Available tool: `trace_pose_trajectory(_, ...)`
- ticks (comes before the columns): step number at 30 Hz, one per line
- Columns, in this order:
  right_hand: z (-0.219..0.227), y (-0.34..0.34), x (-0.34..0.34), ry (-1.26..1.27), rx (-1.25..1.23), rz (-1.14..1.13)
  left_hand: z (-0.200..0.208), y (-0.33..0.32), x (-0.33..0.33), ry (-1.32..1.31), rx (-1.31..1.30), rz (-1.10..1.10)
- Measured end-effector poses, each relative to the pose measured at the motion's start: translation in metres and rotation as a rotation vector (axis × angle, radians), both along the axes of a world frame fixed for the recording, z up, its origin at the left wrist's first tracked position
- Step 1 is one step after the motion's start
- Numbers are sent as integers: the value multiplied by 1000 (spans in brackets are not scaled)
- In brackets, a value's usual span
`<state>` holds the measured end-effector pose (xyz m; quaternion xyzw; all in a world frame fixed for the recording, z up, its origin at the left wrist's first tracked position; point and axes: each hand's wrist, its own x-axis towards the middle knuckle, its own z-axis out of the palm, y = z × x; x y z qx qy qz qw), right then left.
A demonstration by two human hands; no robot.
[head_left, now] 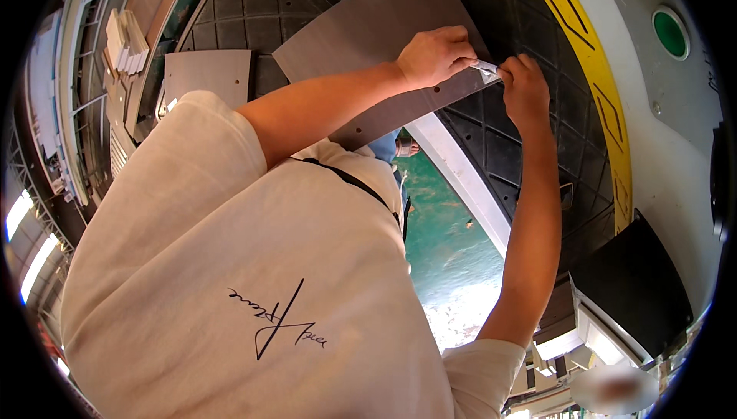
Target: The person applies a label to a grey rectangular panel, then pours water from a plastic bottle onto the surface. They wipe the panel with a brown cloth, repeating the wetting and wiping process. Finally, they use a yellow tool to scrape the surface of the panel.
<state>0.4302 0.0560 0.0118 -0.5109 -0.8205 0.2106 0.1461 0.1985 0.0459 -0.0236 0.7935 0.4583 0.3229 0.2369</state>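
A large brown wood-grain panel (361,43) with small dark holes lies on the dark gridded bed. Over its right corner, my left hand (437,57) is closed, thumb and finger pinching one end of a small whitish strip (487,70). My right hand (526,90) pinches the other end, just off the panel's edge. Something pale and shiny shows right below the strip; whether it is part of the strip I cannot tell. My left forearm passes above the panel and hides part of it.
A smaller brown panel (207,74) lies at the left on the same bed (246,4). A yellow band (606,112) and a light machine housing with a green round button (670,33) bound the right side. Stacked boards (125,43) stand far left. Green floor (441,219) shows below.
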Motion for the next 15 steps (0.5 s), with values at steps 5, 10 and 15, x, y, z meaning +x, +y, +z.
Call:
trace_pose_trajectory(5,-1,-2,-2,-23,-3,-23,2,0,-1,-5,23,-2)
trace_pose_trajectory(10,0,-6,-8,-39,34,-21,2,0,-3,-12,6,-10)
trace_pose_trajectory(15,2,-5,-10,-27,64,5,2,0,-7,-5,-13,-52)
